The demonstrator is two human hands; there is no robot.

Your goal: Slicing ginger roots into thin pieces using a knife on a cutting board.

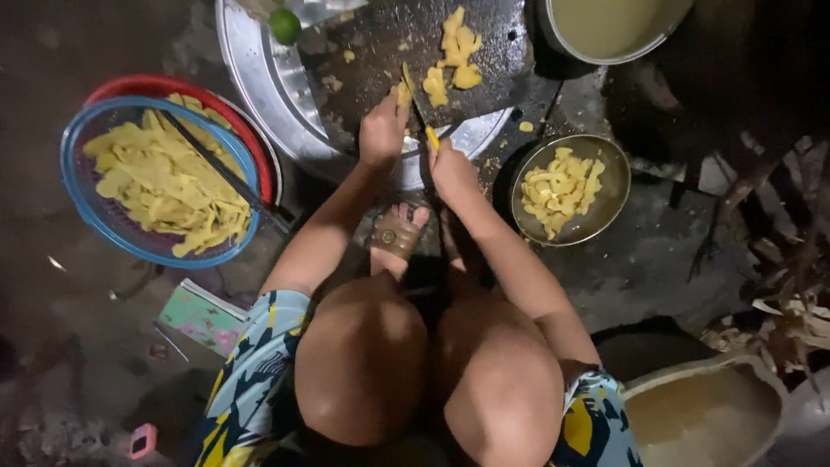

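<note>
squatting over a dark, wet cutting board (380,52), we list what lies in reach. left hand (383,131): fingers curled down, pinning a pale yellow piece (404,93) at the board's near edge. right hand (450,169): closed around a knife handle (431,137), yellow at the tip, with the thin blade (410,86) running up beside the pinned piece. cut yellow chunks (454,56), irregular and moist, sit farther up the board. the board rests on a round, shiny metal tray (259,82); a green lime (284,25) sits at its upper rim. left of us: a blue mesh basket (78,186) nested in a red one (138,85), heaped with flat yellow slices, a dark stick across it. right of us: a dull metal bowl (609,195) of small yellow pieces, just beside the tray. our sandalled foot (396,233) touches the tray's near edge. open floor is scant between tray and bowl.
</note>
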